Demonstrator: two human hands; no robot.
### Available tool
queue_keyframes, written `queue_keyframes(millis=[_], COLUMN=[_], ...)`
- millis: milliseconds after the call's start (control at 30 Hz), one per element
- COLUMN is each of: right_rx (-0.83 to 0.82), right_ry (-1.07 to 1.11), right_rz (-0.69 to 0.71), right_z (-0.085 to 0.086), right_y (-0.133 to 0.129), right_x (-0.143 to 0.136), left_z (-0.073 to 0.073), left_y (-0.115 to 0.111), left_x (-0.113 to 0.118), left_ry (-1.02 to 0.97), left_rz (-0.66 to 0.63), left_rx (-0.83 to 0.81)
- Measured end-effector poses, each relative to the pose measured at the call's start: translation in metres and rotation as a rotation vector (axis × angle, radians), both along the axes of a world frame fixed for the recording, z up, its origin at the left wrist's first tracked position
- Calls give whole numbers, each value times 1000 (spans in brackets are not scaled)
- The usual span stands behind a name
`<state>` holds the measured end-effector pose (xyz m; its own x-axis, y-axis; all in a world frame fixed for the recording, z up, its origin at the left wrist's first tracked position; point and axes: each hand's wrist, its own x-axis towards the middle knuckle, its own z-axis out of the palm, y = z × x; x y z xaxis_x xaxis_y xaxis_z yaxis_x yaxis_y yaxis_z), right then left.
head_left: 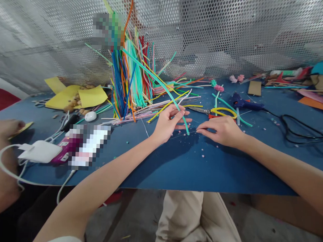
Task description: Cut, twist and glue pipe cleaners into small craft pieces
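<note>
My left hand (169, 124) pinches a long mint-green pipe cleaner (163, 84) near its lower end, between thumb and forefinger. The other fingers are spread behind it. From there the stem slants up and left toward a bundle of colourful pipe cleaners (131, 80). To the right of the stem's tip, my right hand (222, 130) is closed with thumb and fingertips together. A faint thin strand shows near those fingertips, but whatever they hold is too small to make out. Just behind the right hand lie scissors (223, 111) with yellow and red handles.
A purple glue gun (245, 102) with a black cord (292, 132) lies at right. Pink and green fuzzy pieces (217, 85) sit at the back. At left are a phone (92, 146), a white charger (44, 151), yellow paper (93, 96) and another person's arm (2, 157).
</note>
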<state>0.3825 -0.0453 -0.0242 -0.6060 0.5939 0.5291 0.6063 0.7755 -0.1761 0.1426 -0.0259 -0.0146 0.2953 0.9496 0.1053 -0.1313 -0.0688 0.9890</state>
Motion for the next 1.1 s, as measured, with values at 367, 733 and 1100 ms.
queue_keyframes(millis=[367,733,1100], right_rx=[-40,-48,-135], right_ry=[-13,-120,-75], right_rz=[-71,-112,24], right_z=[2,-3,-4], right_y=[-3,5,11], right_x=[-3,3,5], left_z=[0,-3,2], left_y=[-1,20,24], left_x=[0,-22,-28], left_ry=[-1,755,1109], left_rz=[-24,93,-262], left_rx=[-25,458,1135])
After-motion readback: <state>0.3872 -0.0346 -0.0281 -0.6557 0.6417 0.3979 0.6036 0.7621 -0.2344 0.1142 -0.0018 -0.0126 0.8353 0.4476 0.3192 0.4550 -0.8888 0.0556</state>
